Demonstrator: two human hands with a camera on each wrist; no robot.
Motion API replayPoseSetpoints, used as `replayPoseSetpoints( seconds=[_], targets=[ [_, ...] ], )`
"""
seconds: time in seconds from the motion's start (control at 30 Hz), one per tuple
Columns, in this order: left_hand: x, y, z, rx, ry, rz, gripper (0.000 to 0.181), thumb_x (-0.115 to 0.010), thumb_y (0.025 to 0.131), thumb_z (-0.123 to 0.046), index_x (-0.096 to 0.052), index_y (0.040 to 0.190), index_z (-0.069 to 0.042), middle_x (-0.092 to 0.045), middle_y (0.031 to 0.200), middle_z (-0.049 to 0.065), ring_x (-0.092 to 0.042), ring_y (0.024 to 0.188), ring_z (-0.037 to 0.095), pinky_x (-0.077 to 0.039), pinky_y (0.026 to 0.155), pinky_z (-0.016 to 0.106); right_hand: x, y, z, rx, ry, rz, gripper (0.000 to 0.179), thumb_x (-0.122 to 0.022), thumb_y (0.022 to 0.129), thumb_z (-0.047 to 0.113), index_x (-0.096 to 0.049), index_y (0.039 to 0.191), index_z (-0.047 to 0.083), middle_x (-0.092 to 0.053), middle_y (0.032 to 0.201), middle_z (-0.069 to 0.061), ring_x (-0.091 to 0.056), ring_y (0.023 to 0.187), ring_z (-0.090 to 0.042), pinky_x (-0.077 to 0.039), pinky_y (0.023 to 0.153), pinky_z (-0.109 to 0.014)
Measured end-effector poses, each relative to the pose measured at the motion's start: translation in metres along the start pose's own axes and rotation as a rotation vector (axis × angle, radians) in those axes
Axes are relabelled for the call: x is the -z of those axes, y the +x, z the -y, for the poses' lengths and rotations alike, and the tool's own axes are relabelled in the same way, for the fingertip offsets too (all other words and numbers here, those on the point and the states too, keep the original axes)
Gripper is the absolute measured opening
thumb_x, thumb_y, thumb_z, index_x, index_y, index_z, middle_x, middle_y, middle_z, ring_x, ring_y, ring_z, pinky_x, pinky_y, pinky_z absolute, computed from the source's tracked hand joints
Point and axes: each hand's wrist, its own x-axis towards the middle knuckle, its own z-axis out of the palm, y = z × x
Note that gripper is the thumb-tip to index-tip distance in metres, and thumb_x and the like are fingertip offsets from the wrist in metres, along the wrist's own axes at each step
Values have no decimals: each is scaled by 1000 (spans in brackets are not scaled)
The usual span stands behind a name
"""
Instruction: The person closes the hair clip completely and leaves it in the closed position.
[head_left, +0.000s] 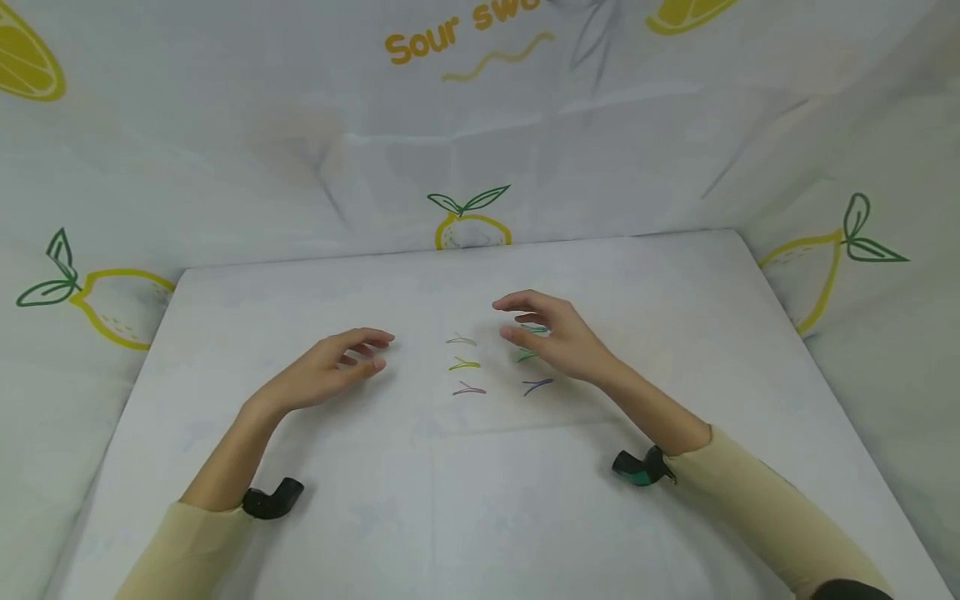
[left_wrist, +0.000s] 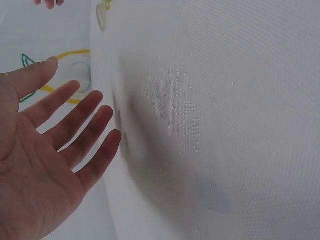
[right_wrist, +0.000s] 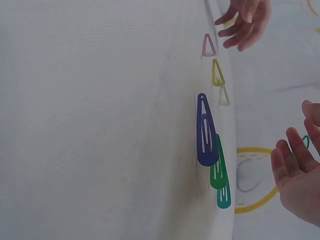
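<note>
Two empty hands over a table, six hair clips in two columns

White table [head_left: 360,517], six hair clips lying flat, two columns of three. Left column, far to near: pale clip [right_wrist: 224,97], yellow clip [right_wrist: 218,75], pink clip [right_wrist: 208,46]. Right column, far to near: teal clip [right_wrist: 225,200], green clip [right_wrist: 219,179], blue clip [right_wrist: 204,117]. Columns apart, clips near one another within each.

Right hand [head_left: 558,337] raised over far end of right column; hides part of teal and green clips in head view. Fingers loose, slightly bent, thumb apart from them, nothing grasped. Right wrist view shows it clear of the clips.

Left hand [head_left: 330,364] off to the left of left column, above the table, not touching any clip. Fingers released, gently bent, spread in left wrist view, palm bare.

Both arms in beige sleeves [head_left: 780,504]; dark gadget at left wrist [head_left: 273,498], dark-and-green gadget at right wrist [head_left: 643,467]. White cloth [head_left: 225,183] behind far edge and along both sides, printed with lemons [head_left: 472,232]. Orange lettering [head_left: 422,44] on far cloth, cut off at top.
</note>
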Motion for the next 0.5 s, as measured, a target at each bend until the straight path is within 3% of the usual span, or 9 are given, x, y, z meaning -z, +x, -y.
replayPoseSetpoints(
  seconds=[0.5],
  targets=[
    [-10, 13, -12, -28, 3, 52, 45, -66, 109, -28, -61, 150, -11, -66, 150, 9, -63, 132, 27, -50, 113, 53, -13, 14, 4, -49, 4, 47, 32, -72, 104, 8, -69, 134, -1, -70, 139, -24, -63, 137, -42, -50, 120, -50]
  ],
)
